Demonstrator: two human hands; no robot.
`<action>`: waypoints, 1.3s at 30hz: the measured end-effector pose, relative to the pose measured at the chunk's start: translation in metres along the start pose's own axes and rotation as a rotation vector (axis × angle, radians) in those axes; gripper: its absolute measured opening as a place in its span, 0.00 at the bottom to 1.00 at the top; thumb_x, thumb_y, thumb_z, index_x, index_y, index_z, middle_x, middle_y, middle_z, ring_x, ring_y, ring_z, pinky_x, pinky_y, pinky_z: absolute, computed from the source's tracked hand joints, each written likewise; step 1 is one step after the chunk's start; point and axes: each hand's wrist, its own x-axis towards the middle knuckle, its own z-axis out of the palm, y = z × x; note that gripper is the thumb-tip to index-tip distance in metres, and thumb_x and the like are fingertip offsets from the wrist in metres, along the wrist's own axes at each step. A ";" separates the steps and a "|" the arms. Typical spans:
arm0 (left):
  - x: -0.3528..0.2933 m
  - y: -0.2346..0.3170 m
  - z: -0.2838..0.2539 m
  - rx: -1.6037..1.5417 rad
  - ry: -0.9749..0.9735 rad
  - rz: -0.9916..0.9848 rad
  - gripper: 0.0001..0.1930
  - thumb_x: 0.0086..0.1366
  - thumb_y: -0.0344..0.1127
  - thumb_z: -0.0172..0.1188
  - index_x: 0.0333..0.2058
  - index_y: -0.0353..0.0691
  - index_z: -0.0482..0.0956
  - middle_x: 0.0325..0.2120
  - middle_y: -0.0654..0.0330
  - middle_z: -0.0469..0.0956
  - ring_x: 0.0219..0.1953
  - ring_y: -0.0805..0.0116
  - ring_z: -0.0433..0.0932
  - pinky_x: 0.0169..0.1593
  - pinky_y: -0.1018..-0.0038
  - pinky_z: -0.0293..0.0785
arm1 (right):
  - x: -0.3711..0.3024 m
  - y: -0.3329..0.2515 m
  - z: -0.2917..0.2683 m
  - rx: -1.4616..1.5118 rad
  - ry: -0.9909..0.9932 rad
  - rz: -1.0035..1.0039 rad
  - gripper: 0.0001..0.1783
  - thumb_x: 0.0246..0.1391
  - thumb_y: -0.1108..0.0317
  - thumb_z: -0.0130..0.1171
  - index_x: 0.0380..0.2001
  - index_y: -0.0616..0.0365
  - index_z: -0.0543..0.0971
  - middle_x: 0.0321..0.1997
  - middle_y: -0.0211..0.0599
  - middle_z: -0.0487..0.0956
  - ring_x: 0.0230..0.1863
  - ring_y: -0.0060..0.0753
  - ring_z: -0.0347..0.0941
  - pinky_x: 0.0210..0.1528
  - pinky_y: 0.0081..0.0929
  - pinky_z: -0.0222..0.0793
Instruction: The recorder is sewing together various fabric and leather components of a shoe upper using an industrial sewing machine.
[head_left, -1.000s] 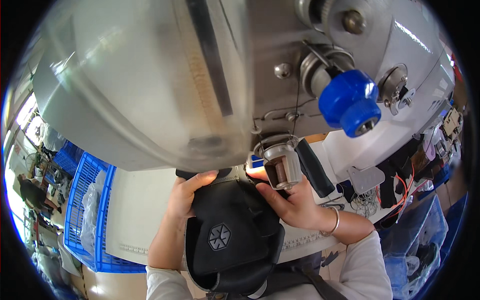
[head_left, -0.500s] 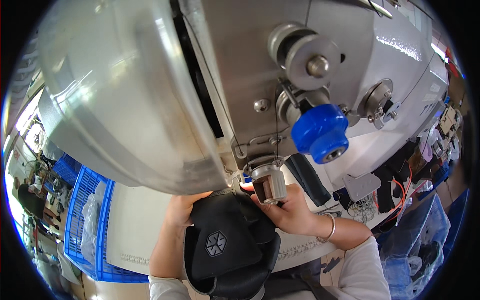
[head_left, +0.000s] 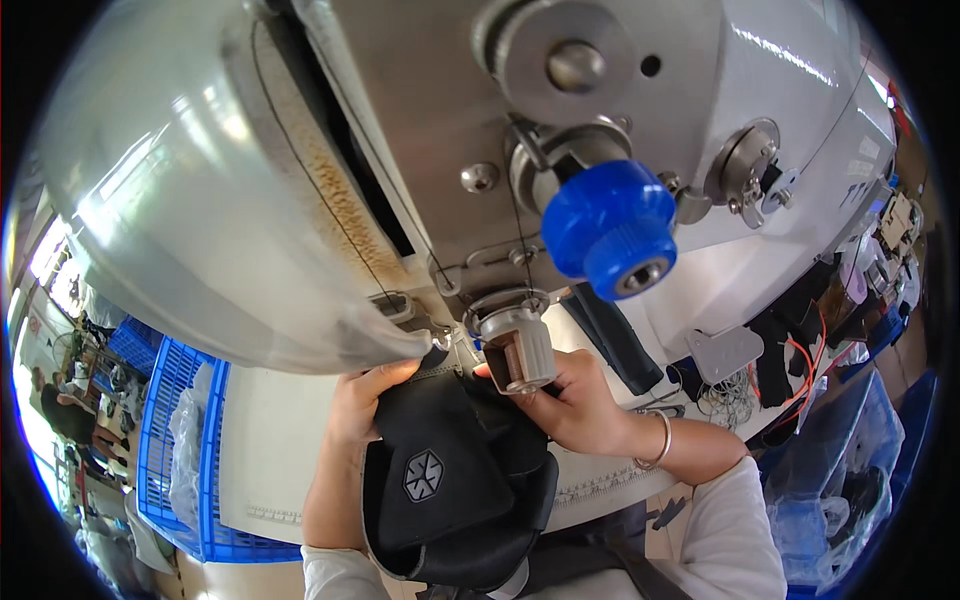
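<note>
A black, leather-like sewn piece (head_left: 450, 500) with a grey hexagonal emblem lies under the head of a sewing machine (head_left: 420, 120). Its far edge, with a greyish stitched strip, reaches the needle area. At that edge's left side my left hand (head_left: 355, 408) grips the piece, thumb on top and other fingers hidden beneath. My right hand (head_left: 583, 408), with a bangle at the wrist, pinches the piece on the right, partly covered by a metal cylindrical part (head_left: 520, 350) of the machine. The needle tip itself is hard to make out.
A blue plastic crate (head_left: 210, 460) with clear bags stands left of the pale work table (head_left: 270, 430). On the table's right lie a dark folded strip (head_left: 615, 340), a grey plate (head_left: 725, 355) and tangled threads. A plastic-lined blue bin (head_left: 835, 490) stands lower right.
The view has shifted closer to the machine, whose blue knob and discs now appear larger and further up and left. Both hands keep their hold, with the black piece slightly higher in view.
</note>
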 end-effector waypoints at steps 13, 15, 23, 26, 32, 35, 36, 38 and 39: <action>-0.003 0.016 0.012 -0.163 0.105 -0.125 0.13 0.61 0.24 0.61 0.45 0.29 0.76 0.37 0.54 0.81 0.35 0.67 0.82 0.38 0.74 0.80 | -0.001 0.005 0.002 0.024 0.027 -0.040 0.09 0.60 0.75 0.59 0.43 0.61 0.81 0.29 0.38 0.83 0.28 0.14 0.73 0.31 0.18 0.69; -0.003 0.017 0.011 -0.159 0.106 -0.150 0.13 0.61 0.25 0.61 0.45 0.29 0.77 0.37 0.54 0.81 0.35 0.67 0.82 0.37 0.74 0.80 | 0.000 0.004 0.002 0.024 0.028 -0.033 0.09 0.60 0.75 0.59 0.43 0.61 0.81 0.30 0.38 0.83 0.29 0.14 0.73 0.32 0.18 0.69; 0.000 0.016 0.005 -0.102 0.119 -0.194 0.14 0.61 0.26 0.61 0.45 0.26 0.80 0.39 0.52 0.82 0.38 0.66 0.82 0.41 0.73 0.79 | 0.000 0.001 0.003 0.021 0.043 -0.027 0.08 0.60 0.75 0.59 0.43 0.61 0.81 0.34 0.40 0.84 0.34 0.19 0.78 0.37 0.20 0.73; 0.001 0.015 0.002 -0.114 0.113 -0.190 0.14 0.61 0.26 0.60 0.45 0.25 0.80 0.40 0.51 0.82 0.39 0.66 0.82 0.43 0.74 0.78 | 0.000 0.000 0.004 0.001 0.047 -0.015 0.08 0.60 0.75 0.59 0.43 0.61 0.81 0.33 0.40 0.84 0.34 0.18 0.78 0.37 0.20 0.73; 0.004 0.012 -0.002 -0.024 0.029 -0.157 0.17 0.63 0.26 0.56 0.49 0.26 0.77 0.46 0.51 0.79 0.46 0.64 0.80 0.48 0.71 0.77 | 0.000 -0.002 0.002 0.000 0.033 0.004 0.08 0.61 0.74 0.59 0.43 0.61 0.81 0.33 0.39 0.83 0.33 0.17 0.77 0.36 0.19 0.72; 0.006 0.008 -0.004 0.095 -0.044 -0.080 0.18 0.65 0.27 0.52 0.53 0.28 0.74 0.50 0.50 0.78 0.49 0.63 0.80 0.51 0.69 0.76 | 0.000 0.000 0.003 0.003 0.038 -0.002 0.09 0.61 0.74 0.59 0.43 0.62 0.81 0.32 0.38 0.83 0.32 0.16 0.76 0.35 0.19 0.71; 0.006 0.006 -0.005 -0.011 -0.016 -0.110 0.17 0.63 0.26 0.56 0.51 0.28 0.76 0.48 0.52 0.79 0.47 0.65 0.79 0.50 0.71 0.76 | 0.000 0.001 0.003 0.027 0.043 -0.018 0.09 0.61 0.74 0.59 0.43 0.62 0.81 0.32 0.38 0.83 0.32 0.16 0.76 0.35 0.19 0.71; 0.008 0.001 -0.009 -0.004 -0.011 -0.063 0.16 0.60 0.24 0.61 0.48 0.29 0.79 0.46 0.54 0.80 0.46 0.67 0.79 0.48 0.72 0.76 | 0.000 0.003 0.004 0.031 0.050 -0.042 0.09 0.61 0.74 0.59 0.44 0.62 0.81 0.31 0.38 0.83 0.32 0.16 0.75 0.35 0.19 0.71; 0.009 -0.002 -0.011 0.109 -0.032 0.014 0.16 0.60 0.24 0.61 0.48 0.29 0.79 0.45 0.55 0.80 0.46 0.67 0.79 0.48 0.73 0.76 | 0.000 0.004 0.005 0.036 0.051 -0.035 0.09 0.61 0.74 0.59 0.44 0.61 0.81 0.31 0.38 0.83 0.31 0.16 0.75 0.35 0.19 0.71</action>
